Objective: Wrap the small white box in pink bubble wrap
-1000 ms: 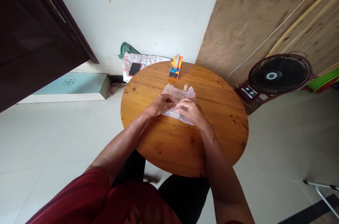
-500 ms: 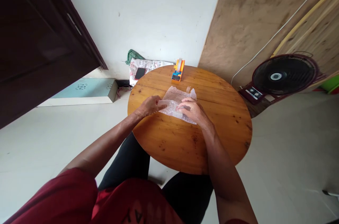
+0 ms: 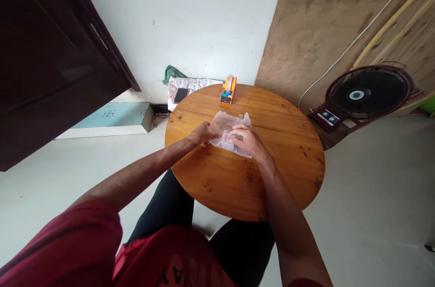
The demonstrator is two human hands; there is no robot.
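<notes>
A sheet of clear bubble wrap (image 3: pixel 228 120) lies on the round wooden table (image 3: pixel 238 187), partly folded over a small item with reddish marks that I cannot make out. My left hand (image 3: pixel 204 134) is closed on the left edge of the wrap, thumb on top. My right hand (image 3: pixel 247 140) rests with curled fingers on the folded part, pressing it toward the table. The palm hides the wrap's right side. A short strip of clear tape seems to stick out at the wrap's far edge.
An orange and blue tape dispenser (image 3: pixel 229 89) stands at the table's far edge. Behind it on the left are a printed white bag (image 3: pixel 200 82) and a dark phone-like slab (image 3: pixel 181 95). A black fan (image 3: pixel 369 92) stands to the right, a pale blue box (image 3: pixel 112 117) to the left.
My left hand has moved slightly right, drawing the left edge of the bubble wrap inward over the middle. My right hand stays in nearly the same place.
</notes>
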